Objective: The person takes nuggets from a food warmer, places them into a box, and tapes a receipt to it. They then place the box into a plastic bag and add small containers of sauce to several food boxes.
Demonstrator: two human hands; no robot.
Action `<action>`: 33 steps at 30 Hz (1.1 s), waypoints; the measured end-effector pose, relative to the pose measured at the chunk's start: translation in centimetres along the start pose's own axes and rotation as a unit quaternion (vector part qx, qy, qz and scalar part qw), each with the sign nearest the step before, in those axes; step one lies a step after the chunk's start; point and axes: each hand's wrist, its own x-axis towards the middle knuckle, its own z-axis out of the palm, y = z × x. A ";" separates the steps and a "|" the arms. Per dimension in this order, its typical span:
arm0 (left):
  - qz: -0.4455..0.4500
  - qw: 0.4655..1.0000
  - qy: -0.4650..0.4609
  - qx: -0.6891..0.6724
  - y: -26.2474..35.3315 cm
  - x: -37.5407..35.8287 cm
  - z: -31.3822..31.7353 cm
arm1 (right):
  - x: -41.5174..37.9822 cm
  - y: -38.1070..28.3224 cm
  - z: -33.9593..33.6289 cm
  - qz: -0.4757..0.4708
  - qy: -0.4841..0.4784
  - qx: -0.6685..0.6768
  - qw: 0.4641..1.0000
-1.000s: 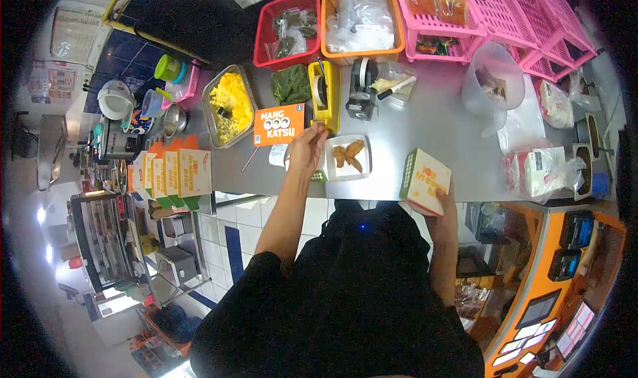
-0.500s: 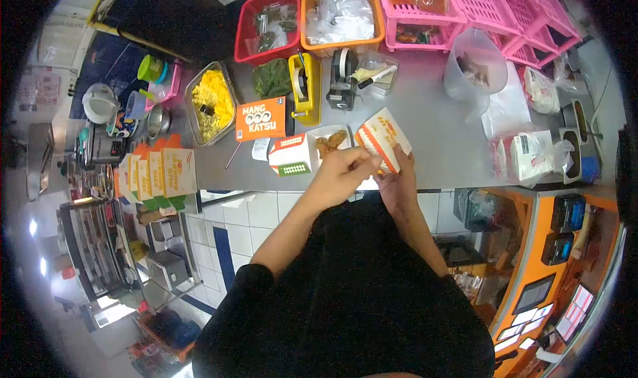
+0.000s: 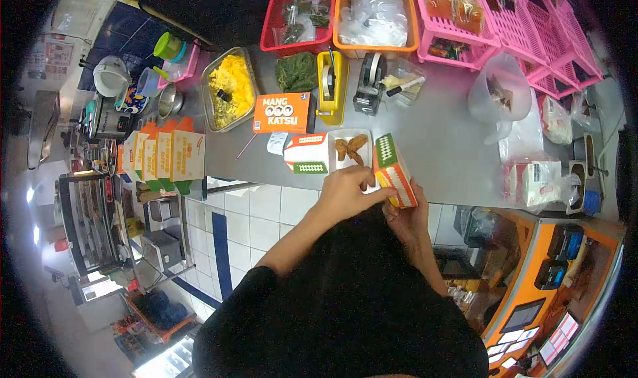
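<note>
A printed paper food box [image 3: 397, 182] in white, green, red and yellow is between my hands at the counter's front edge. My right hand [image 3: 411, 220] grips it from below and the right side. My left hand [image 3: 347, 193] has its fingers bent, with thumb and fingertips at the box's left edge. Just beyond, an open food box holds brown fried pieces [image 3: 351, 148], and its printed flap [image 3: 307, 153] lies folded out to the left. My left hand partly covers the front of that open box.
An orange box [image 3: 282, 113] stands behind, near a yellow tape dispenser [image 3: 330, 92] and a black one [image 3: 369, 82]. A tray of yellow food [image 3: 229, 86] sits left, beside upright cartons [image 3: 183, 155]. Red [image 3: 267, 32] and orange [image 3: 341, 36] baskets line the back.
The held box has turned, so its green and striped sides now face up. My hands have shifted with it, and the whole view has moved slightly.
</note>
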 end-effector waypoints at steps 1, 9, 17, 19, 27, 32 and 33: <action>-0.002 1.000 0.000 -0.002 -1.3 0.0 -0.1 | 0.3 0.1 -0.9 -0.022 0.047 -0.001 0.999; -0.410 0.845 0.157 -0.305 -11.3 -2.2 -1.2 | 9.6 -5.5 -11.5 -0.384 0.310 -0.605 0.625; -0.348 0.620 0.368 -0.599 -15.5 -2.7 5.5 | 12.6 -0.4 1.5 -0.348 -0.104 -0.814 0.453; -0.311 0.660 0.375 -0.572 -12.9 -3.8 4.1 | 13.5 -0.4 0.6 -0.285 -0.087 -0.842 0.450; -0.133 0.909 0.289 -0.269 -11.3 1.2 3.0 | 6.0 -0.9 -2.3 -0.127 0.061 -0.859 0.492; 0.016 0.961 0.222 -0.164 -11.5 8.5 3.1 | 9.4 -1.0 0.0 -0.343 0.145 -0.790 0.487; 0.072 0.964 0.234 -0.101 -11.2 9.5 3.0 | 11.4 -0.8 0.0 -0.358 0.148 -0.822 0.418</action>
